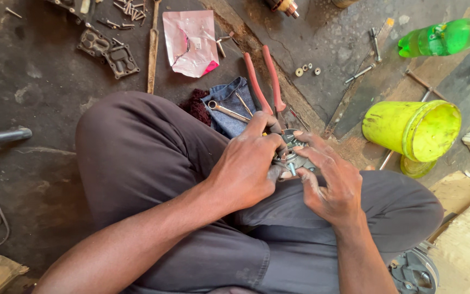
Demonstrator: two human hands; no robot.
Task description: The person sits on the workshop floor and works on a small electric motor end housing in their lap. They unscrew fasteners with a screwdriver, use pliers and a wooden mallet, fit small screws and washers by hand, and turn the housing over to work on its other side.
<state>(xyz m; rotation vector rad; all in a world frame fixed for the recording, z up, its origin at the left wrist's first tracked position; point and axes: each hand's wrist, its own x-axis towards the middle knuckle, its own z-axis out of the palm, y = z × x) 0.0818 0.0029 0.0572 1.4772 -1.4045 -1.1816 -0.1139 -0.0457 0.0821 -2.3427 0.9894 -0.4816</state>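
Hands meet over a small metal part (292,155) held above the lap of a person sitting cross-legged on a grimy workshop floor (33,92). The left hand (248,166) is clamped around the part from the near side, thumb over its top, and covers most of its body. The right hand (330,182) grips the far edge, fingers (314,144) curled on the rim; a short threaded stud sticks out between the two hands. What the part is cannot be made out, since only a sliver of grey metal shows between the fingers.

Just beyond the hands lie red-handled pliers (265,79), their jaws hidden behind the left hand. A wrench (227,110) rests on a folded scrap of denim (229,103), with a dark red rag (196,106) half tucked behind the knee. Farther up the floor sit a crumpled pink wrapper (191,43), a wooden stick (152,49), two dark gasket-like plates (110,51) and a scatter of screws (129,11) that runs off the top edge. Small washers (307,69) lie near the pliers.

To the right, a yellow bucket (414,130) lies on its side, its inside too washed out to read. A green bottle (444,37) is cut off at the right edge. A round machine part (417,272) at the bottom is partly hidden by the knee.
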